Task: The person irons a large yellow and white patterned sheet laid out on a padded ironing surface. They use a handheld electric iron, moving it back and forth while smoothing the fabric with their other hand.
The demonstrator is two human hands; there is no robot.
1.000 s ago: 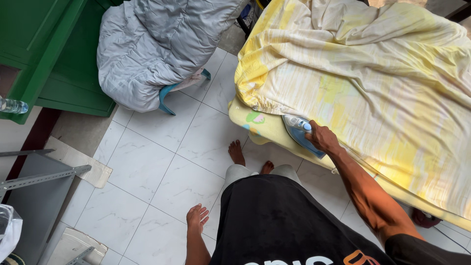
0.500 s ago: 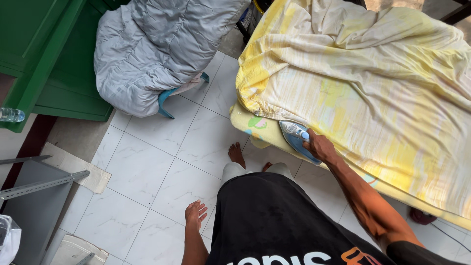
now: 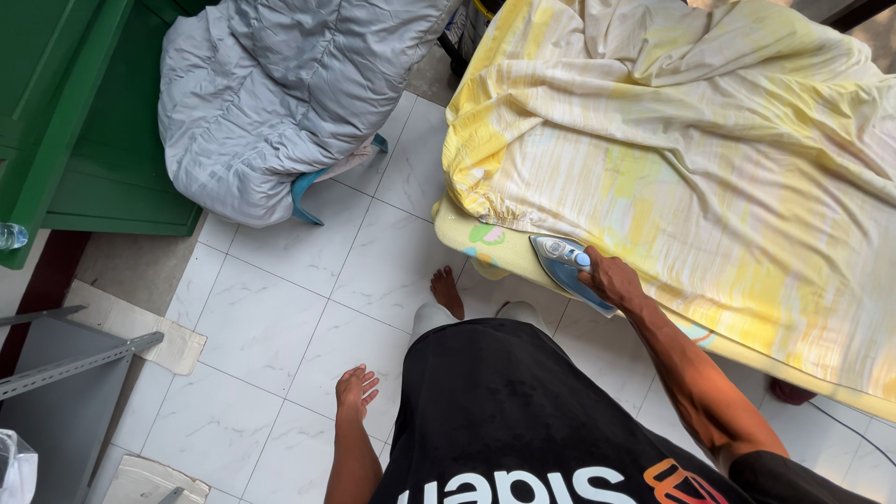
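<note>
Now we see the blue iron [image 3: 563, 264] flat at the near edge of the padded board, its pointed nose aimed up-left, long axis diagonal. Our right hand [image 3: 611, 279] has its grip closed around the handle. Beneath lies crumpled yellow-striped cloth [image 3: 709, 159]. Our left hand [image 3: 357, 390] hangs open, empty, over glossy white floor tiles [image 3: 271, 317].

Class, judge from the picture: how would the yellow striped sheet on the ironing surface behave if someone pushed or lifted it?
The yellow striped sheet is probably floppy and light: it lies in soft folds and wrinkles. Pushed, it would likely bunch rather than slide flat. The blue iron under the right hand may pin that edge.
</note>
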